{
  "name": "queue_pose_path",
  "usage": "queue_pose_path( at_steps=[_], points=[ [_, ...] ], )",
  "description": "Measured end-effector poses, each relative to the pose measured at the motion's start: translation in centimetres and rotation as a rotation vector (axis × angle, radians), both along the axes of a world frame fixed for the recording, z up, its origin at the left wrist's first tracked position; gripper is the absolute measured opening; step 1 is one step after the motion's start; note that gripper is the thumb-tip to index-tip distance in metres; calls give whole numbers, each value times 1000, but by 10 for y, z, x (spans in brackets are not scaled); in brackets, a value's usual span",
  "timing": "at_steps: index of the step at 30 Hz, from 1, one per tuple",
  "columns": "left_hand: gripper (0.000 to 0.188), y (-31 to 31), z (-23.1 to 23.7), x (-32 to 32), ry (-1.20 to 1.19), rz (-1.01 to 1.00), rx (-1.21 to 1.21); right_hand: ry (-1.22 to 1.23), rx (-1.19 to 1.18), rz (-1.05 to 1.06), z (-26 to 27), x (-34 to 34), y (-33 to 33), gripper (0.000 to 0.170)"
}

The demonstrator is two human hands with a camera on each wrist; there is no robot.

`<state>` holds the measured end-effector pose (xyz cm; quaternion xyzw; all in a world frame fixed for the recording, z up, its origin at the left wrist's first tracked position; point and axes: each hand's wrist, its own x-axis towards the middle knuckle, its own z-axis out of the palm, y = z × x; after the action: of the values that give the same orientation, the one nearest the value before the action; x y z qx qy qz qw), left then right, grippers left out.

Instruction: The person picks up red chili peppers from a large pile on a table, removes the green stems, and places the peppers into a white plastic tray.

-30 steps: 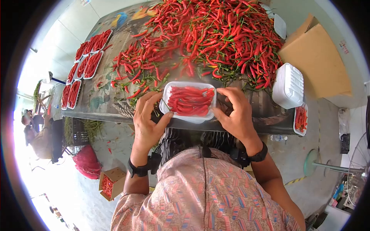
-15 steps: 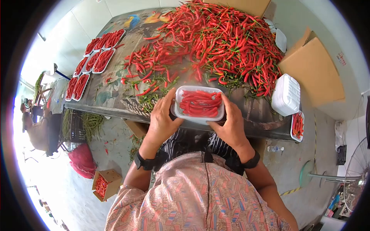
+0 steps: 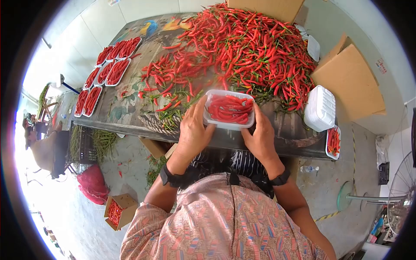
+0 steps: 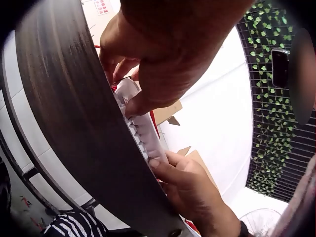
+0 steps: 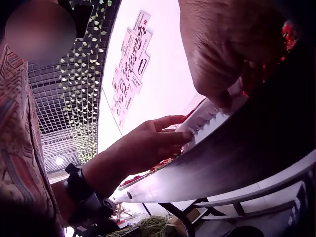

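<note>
A white foam tray [image 3: 234,126] filled with red chillies [image 3: 229,108] is held level at the table's near edge. My left hand [image 3: 193,132] grips its left end, thumb at the near side. My right hand [image 3: 261,136] holds the right end between thumb and fingers. Seen from the left wrist, the tray's ribbed side [image 4: 143,133] runs between both hands, low over the dark tabletop [image 4: 74,98]. In the right wrist view the tray [image 5: 205,118] also sits between the two hands.
A large heap of chillies [image 3: 268,56] covers the table's back right. Filled trays [image 3: 92,103] stand in rows at the left. Stacked white trays [image 3: 320,108] and a small tray of chillies [image 3: 333,143] sit at the right edge, beside a cardboard box [image 3: 351,82].
The tray has shifted a little right and away from the body, with both hands still at its ends. The head view has turned slightly.
</note>
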<state>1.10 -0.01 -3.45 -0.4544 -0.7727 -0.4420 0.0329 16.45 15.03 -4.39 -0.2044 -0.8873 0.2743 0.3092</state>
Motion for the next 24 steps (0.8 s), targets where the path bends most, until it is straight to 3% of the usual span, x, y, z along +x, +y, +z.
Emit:
queue_pose_path(
  at_steps=[4,6,11,14,16,18,19,24],
  points=[
    [69,-1,-2,-1,0,37,-25,89,22,47,-1,-1,6,78],
    [66,-7,3,-3,-136,1,-16,89,-14,53,-1,-1,5,77],
    [29,-37,16,-16,-63,27,-80,41,-5,9,-9,1,7,75],
    [26,-59,32,-30,-157,49,-198,69,-14,21,-11,1,9,76],
    [25,-66,25,-49,-40,102,-156,76,-8,24,-13,1,9,75],
    [26,-69,27,-63,106,218,-260,83,-2,21,-14,1,10,75],
    [26,-68,30,-70,38,229,-324,75,-14,17,-14,2,10,75],
    [24,-46,45,-104,191,134,-293,34,-61,-14,-10,4,8,74]
  ],
)
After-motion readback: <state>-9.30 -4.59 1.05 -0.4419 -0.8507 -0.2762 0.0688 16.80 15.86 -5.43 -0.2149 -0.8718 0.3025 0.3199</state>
